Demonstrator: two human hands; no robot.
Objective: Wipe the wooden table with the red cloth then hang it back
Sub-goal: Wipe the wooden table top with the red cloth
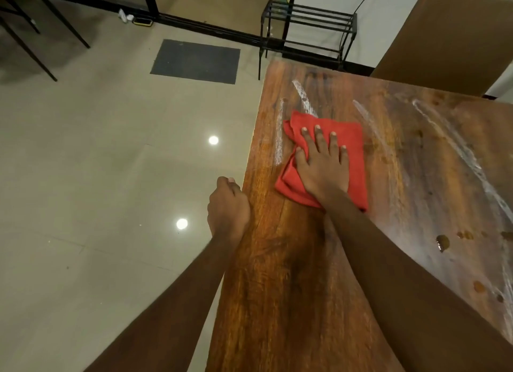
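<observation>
A folded red cloth (352, 149) lies flat on the wooden table (291, 260), near the table's left edge and toward its far end. My right hand (323, 163) presses down on the cloth with fingers spread. My left hand (229, 207) is curled into a fist, resting against the table's left edge and holding nothing visible. White streaks and wet smears mark the tabletop around and to the right of the cloth. Small brown drops sit at the right.
A brown chair back (449, 35) stands at the table's far right corner. A black metal rack (308, 30) stands against the wall beyond the table. A dark floor mat (195, 61) lies on the tiled floor at left. Black furniture legs (41, 38) stand at far left.
</observation>
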